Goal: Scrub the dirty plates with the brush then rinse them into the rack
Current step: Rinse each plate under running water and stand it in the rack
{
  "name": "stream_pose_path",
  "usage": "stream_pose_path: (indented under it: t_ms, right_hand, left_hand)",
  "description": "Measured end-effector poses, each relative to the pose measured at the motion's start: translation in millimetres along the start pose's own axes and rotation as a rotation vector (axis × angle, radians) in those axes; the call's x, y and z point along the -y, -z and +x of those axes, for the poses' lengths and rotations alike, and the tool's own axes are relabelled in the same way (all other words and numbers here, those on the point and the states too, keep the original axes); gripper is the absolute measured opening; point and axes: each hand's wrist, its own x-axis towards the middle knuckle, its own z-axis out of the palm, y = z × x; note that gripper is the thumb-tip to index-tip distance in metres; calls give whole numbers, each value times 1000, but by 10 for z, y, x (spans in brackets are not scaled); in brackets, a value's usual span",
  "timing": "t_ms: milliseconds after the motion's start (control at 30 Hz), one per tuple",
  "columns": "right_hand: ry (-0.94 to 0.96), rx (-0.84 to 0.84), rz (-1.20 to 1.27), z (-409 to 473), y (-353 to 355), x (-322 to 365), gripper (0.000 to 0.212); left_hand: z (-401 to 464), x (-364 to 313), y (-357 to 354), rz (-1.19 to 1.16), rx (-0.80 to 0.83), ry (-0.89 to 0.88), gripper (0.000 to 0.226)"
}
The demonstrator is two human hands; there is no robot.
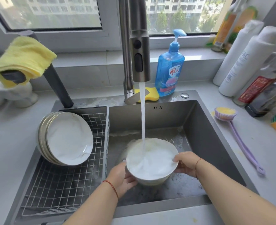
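Kitchen sink [204, 132], tap [139, 46] ran. Both hands gripped plate [152, 161] under stream: left hand [124, 177] beneath, right hand [186, 163] at rim. Best tilt, rotate, flush suds, then stand beside plates in rack [61, 184]. Brush [236, 137] lay on tabletop.

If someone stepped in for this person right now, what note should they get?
Left hand and right hand: both grip the white dish under the running faucet, over the sink.
Brush: lying on the counter right of the sink.
Done: several plates lean on edge in the rack; scrubbing of this dish seems finished.
Left: finish rinsing, set it in the rack.
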Motion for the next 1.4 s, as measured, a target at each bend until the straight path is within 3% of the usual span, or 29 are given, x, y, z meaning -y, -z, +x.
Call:
stream_pose_path:
  t_ms: [100,233,300,367,433,500,567,633,733,800,900,1133,1233,1300,1400]
  right_hand:
    - [6,71,126,-89,-53,2,17]
    - [83,54,90,-288,-178,78,14]
    - [199,-102,-155,-368,-220,115,15]
    - [417,-363,-614,-427,-214,95,23]
    - [653,-475,-966,-581,-279,54,16]
    - [764,-332,-1148,-742,-416,-1,19]
    - [712,-86,-1209,-883,-619,-47,29]
    - [650,141,-1138,-934,-834,-69,35]
    - [606,321,-904,-852,-1141,-70,39]
    - [622,351,-921,-719,-1335,-22,45]
    - [703,234,-1165,-380,-1437,81,52]
    - [526,-134,-1621,-304,-847,201,62]
    - [390,6,-1839,-582,-776,106,49]
    - [429,179,-1970,-757,-819,13,50]
    - [578,402,-1707,-931,-941,-50,59]
  left_hand:
    - [-47,-23,-11,-159,154,-23,53]
    - [-157,-86,-19,-220,234,-76,51]
    - [-149,-113,21,-214,239,-118,52]
    - [-126,-139,67,-189,245,-181,52]
    - [-121,-155,97,-152,240,-229,52]
    - [-131,-164,105,-122,238,-248,53]
    - [-145,-171,109,-98,238,-257,58]
    - [-156,-178,113,-73,243,-276,59]
    - [-205,-159,106,-32,225,-268,51]
    - [-238,-123,92,-2,219,-270,49]
    - [-273,-83,76,50,267,-263,54]
    - [-248,-119,126,60,268,-274,45]
    - [-262,-131,137,88,239,-286,40]
    - [-265,-125,150,102,231,-295,41]
    - [-288,-86,137,95,235,-287,44]
